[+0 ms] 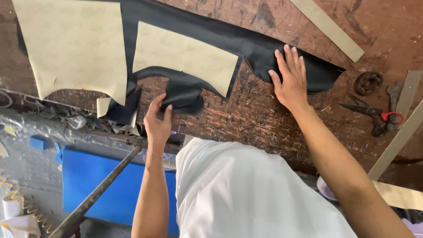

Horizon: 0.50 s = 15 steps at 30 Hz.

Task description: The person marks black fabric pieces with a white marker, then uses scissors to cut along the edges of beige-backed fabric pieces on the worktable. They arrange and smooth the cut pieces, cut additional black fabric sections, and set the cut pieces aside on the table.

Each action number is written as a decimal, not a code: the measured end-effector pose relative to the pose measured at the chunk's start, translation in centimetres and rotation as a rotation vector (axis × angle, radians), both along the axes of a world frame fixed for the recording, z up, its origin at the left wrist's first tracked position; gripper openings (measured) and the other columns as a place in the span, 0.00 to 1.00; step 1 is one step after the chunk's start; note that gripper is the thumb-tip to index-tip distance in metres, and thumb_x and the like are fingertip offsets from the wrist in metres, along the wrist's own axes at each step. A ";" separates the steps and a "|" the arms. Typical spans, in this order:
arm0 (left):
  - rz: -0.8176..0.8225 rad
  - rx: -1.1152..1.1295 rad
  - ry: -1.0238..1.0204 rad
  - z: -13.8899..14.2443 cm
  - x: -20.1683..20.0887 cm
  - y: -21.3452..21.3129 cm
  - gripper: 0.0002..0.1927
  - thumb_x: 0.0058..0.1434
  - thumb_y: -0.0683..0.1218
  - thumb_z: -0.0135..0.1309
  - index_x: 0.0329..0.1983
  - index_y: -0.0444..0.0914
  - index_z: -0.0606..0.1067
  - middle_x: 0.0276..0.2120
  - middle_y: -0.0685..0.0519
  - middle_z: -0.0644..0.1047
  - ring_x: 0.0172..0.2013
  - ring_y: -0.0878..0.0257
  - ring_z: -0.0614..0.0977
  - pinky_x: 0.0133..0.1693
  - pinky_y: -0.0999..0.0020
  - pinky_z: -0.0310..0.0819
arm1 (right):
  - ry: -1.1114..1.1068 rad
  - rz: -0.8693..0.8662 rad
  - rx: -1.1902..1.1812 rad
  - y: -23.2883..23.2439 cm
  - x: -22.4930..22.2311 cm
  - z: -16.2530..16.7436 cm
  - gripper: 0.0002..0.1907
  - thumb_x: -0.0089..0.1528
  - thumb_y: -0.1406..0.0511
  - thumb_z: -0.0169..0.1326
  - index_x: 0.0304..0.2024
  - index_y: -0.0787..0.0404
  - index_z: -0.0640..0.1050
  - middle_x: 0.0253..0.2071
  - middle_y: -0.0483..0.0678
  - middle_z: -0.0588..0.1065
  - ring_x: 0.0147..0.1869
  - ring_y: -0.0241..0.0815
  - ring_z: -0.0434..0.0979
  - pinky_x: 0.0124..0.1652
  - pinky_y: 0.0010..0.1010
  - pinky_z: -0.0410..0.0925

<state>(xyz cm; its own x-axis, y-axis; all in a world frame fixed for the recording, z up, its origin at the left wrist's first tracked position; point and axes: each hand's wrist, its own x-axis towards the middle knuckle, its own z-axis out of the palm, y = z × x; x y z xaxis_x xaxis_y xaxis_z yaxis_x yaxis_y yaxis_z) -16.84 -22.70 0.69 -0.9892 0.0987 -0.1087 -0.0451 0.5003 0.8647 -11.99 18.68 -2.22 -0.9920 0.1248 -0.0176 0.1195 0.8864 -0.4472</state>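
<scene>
A long piece of black fabric lies across a scratched brown worktable. Two beige card patterns rest on it: a large one at the left and a smaller one in the middle. My right hand presses flat, fingers spread, on the fabric's right end. My left hand pinches a hanging flap of the black fabric at the table's near edge, below the smaller pattern.
Black scissors with a red tie lie at the right, beside a round metal weight and a wrench. Long beige strips cross the table. A metal rod slants over a blue box below the table edge.
</scene>
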 end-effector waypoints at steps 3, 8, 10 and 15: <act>0.164 0.459 -0.378 -0.3 0.0 -1.1 0.19 0.71 0.41 0.53 0.64 0.31 0.70 0.35 0.52 0.82 0.35 0.72 0.79 0.37 0.77 0.71 | -0.007 -0.008 -0.012 0.5 0.3 -0.3 0.29 0.74 0.59 0.53 0.76 0.58 0.64 0.80 0.56 0.53 0.84 0.57 0.47 0.77 0.51 0.43; 0.066 0.206 -0.459 -0.7 1.2 -3.9 0.17 0.69 0.41 0.59 0.59 0.31 0.75 0.27 0.53 0.78 0.28 0.74 0.74 0.32 0.78 0.68 | -0.002 0.004 -0.014 1.3 1.1 0.1 0.29 0.74 0.59 0.53 0.76 0.56 0.65 0.80 0.55 0.54 0.85 0.57 0.46 0.77 0.51 0.42; 0.028 0.124 -0.454 -0.9 1.9 -4.7 0.20 0.64 0.41 0.60 0.58 0.31 0.74 0.27 0.53 0.80 0.29 0.73 0.78 0.33 0.77 0.71 | -0.013 0.010 -0.005 1.6 1.5 0.3 0.29 0.74 0.59 0.53 0.76 0.56 0.65 0.80 0.56 0.55 0.84 0.58 0.46 0.77 0.52 0.41; 0.001 0.024 -0.474 -0.6 3.0 -4.3 0.18 0.64 0.43 0.60 0.55 0.33 0.75 0.27 0.55 0.81 0.29 0.71 0.81 0.34 0.75 0.76 | -0.049 -0.008 0.006 3.1 3.0 0.5 0.30 0.74 0.58 0.51 0.77 0.56 0.64 0.80 0.57 0.53 0.85 0.57 0.46 0.77 0.52 0.41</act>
